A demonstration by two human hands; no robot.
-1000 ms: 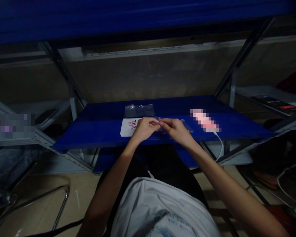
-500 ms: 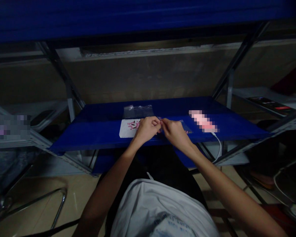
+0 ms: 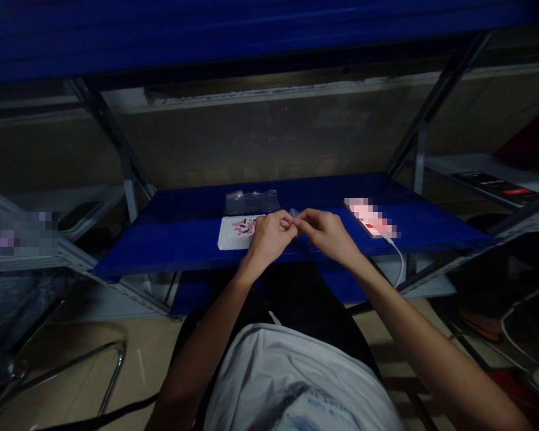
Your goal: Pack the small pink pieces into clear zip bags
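Fingertips of my left hand [image 3: 273, 234] and my right hand [image 3: 327, 232] meet in a pinch just over the blue shelf. A bit of a small clear plastic bag [image 3: 294, 212] shows between them; most of it is hidden by the fingers. Left of my left hand lies a white sheet or shallow tray [image 3: 228, 238], with several small pink pieces [image 3: 242, 226] and a few dark ones on it. My left hand covers its right side. Behind it a larger clear plastic bag [image 3: 251, 203] lies flat.
A phone [image 3: 369, 219], blurred out, lies on the blue shelf [image 3: 179, 239] to the right, its white cable [image 3: 402, 263] hanging over the front edge. Another blue shelf [image 3: 251, 36] is overhead. Metal posts [image 3: 128, 179] stand at both sides. Another phone [image 3: 498, 187] rests on the neighbouring right shelf.
My right hand has shifted slightly right and up, still pinching. The small bag with bits in it, seen beside my right hand earlier, no longer shows there.
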